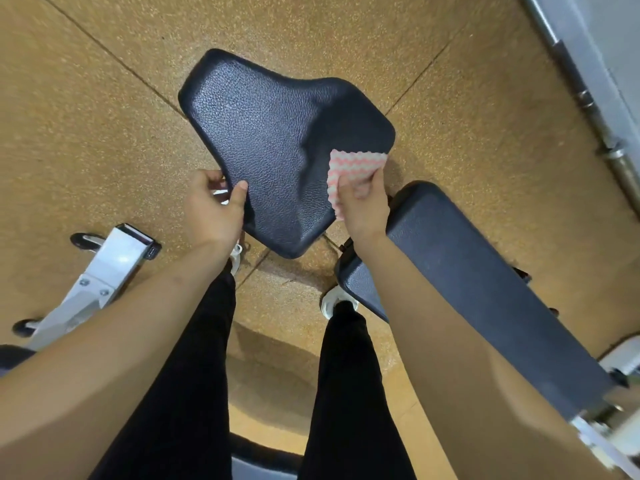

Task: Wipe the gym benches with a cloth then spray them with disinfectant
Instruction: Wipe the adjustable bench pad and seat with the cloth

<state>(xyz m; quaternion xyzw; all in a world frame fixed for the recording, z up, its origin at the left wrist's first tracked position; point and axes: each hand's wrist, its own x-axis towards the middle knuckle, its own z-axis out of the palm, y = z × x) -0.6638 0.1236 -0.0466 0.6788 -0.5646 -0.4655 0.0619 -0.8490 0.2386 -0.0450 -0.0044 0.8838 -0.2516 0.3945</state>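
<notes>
We see two dark pads of pebbled, leather-like vinyl over a speckled tan floor (104, 116): a seat pad (277, 150) with rounded corners, tapering toward us, and a long back pad (467, 289) just beside its narrow end. One cloth (353, 168), pink and white in wavy ridges, lies on the seat pad's right edge, pinched in our right hand (363, 202). Our left hand (211, 206) curls around the seat pad's left edge, thumb on top.
</notes>
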